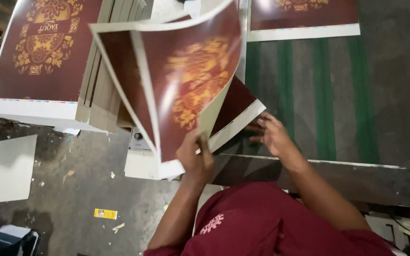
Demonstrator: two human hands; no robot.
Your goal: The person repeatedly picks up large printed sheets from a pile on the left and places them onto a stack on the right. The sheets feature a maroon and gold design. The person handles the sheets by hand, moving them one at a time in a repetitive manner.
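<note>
My left hand [195,159] pinches the near edge of a large printed sheet [186,80], dark red with a gold floral pattern and a white border. The sheet is lifted and curls up towards me, blurred by motion. A second sheet of the same print [236,106] lies under it, flat on the machine bed. My right hand [271,135] rests with spread fingers at the lower corner of that flat sheet, holding nothing.
A tall stack of the same printed sheets [43,52] stands at the left. A grey bed with green belts [323,95] stretches right, another printed sheet [304,16] at its far end. The concrete floor [77,189] holds a white card [11,168] and paper scraps.
</note>
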